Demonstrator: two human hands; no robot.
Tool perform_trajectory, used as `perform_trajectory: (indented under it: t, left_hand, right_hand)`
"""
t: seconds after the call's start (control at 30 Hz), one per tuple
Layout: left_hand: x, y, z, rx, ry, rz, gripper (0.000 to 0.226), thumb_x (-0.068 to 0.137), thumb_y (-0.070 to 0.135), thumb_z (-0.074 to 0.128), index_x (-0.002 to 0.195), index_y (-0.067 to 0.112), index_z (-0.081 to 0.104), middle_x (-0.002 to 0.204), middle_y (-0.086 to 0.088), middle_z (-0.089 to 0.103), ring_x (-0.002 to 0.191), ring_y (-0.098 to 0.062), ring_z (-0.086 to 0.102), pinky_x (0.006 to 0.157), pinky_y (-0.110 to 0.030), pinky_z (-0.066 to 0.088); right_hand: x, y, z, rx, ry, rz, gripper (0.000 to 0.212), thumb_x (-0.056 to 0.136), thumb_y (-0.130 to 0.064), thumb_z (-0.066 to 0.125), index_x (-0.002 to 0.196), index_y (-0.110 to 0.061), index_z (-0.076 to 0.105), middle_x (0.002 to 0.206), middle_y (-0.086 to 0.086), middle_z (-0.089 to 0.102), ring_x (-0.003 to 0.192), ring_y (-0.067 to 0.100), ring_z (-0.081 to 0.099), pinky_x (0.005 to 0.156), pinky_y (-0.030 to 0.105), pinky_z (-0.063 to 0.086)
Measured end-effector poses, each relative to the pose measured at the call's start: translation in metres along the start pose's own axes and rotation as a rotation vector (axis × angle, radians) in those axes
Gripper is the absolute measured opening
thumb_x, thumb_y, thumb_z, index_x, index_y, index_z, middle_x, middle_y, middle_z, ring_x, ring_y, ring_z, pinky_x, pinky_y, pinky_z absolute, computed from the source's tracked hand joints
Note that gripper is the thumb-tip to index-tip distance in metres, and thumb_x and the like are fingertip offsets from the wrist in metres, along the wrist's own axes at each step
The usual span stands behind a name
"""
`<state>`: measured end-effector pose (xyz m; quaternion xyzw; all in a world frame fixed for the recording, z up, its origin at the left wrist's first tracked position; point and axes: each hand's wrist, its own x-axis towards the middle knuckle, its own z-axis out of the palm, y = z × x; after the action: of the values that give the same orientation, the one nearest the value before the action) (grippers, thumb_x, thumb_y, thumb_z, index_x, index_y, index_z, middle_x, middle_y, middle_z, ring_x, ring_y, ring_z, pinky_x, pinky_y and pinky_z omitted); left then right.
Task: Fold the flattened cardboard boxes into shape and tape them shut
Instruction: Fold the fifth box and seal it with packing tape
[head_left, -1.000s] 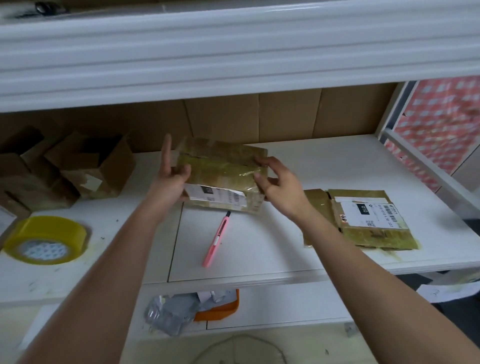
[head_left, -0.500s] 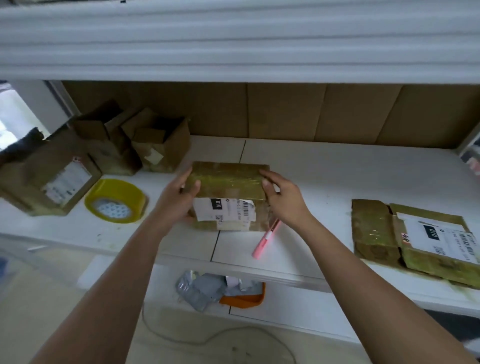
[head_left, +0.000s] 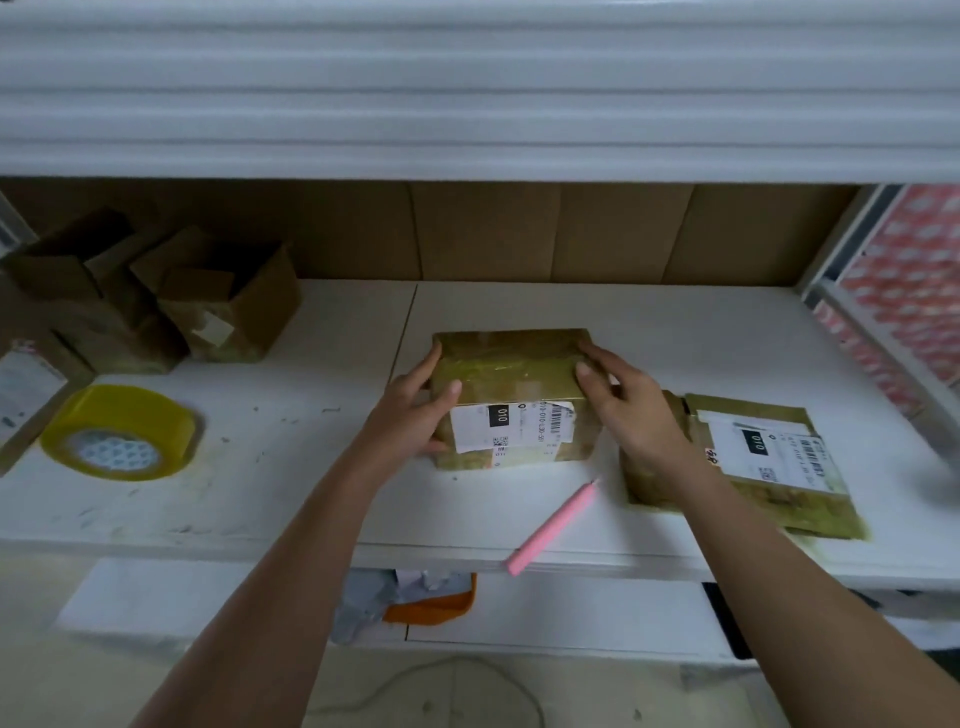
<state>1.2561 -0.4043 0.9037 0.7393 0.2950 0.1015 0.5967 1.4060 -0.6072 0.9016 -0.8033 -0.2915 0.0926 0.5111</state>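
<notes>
Yellow tape roll, pink pen, brown box

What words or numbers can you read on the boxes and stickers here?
"010": white on a black patch, on the sticker of the box between both hands.
"010-010-L30-55": roughly, by that sticker's barcode; last digits unsure.
"010": black patch on the sticker of the flat box at right.
Red handwriting beside that sticker: too blurred.
Small print and codes on both stickers: too small.
Sticker on the box at far left: blurred.
</notes>
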Motion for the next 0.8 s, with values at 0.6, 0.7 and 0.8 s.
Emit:
perform_trajectory:
  t: [0.6,0.7,0.8]
  left_hand:
    - [-0.009,0.005,0.009,0.173,0.021,0.011,0.055,0.102,0.041,0.042,0.152,0.047,0.018,0.15,-0.002,0.043,0.111,-0.023,0.063,0.074,-0.033,0.061]
    - [-0.014,0.012,0.015,0.291,0.061,0.037,0.054,0.105,0.041,0.034,0.154,0.043,0.011,0.145,0.001,0.046,0.108,-0.012,0.06,0.083,-0.028,0.054]
    - [-0.019,0.016,0.018,0.417,0.107,0.12,0.052,0.106,0.042,0.023,0.156,0.039,0.009,0.127,-0.012,0.052,0.102,-0.017,0.06,0.082,-0.029,0.052]
  right_hand:
    - [-0.006,0.011,0.005,-0.17,0.064,-0.016,0.044,0.1,-0.043,0.045,0.138,-0.023,0.054,0.123,0.0,0.066,0.108,0.019,0.063,0.092,0.037,0.053]
    - [-0.009,0.002,0.003,-0.467,0.039,-0.04,0.05,0.102,-0.05,0.027,0.147,-0.03,0.037,0.143,0.006,0.05,0.122,0.031,0.051,0.092,0.049,0.051]
    - [-0.008,-0.003,0.001,-0.565,0.028,-0.087,0.053,0.103,-0.044,0.024,0.152,-0.023,0.026,0.156,0.013,0.029,0.137,0.039,0.03,0.101,0.053,0.041]
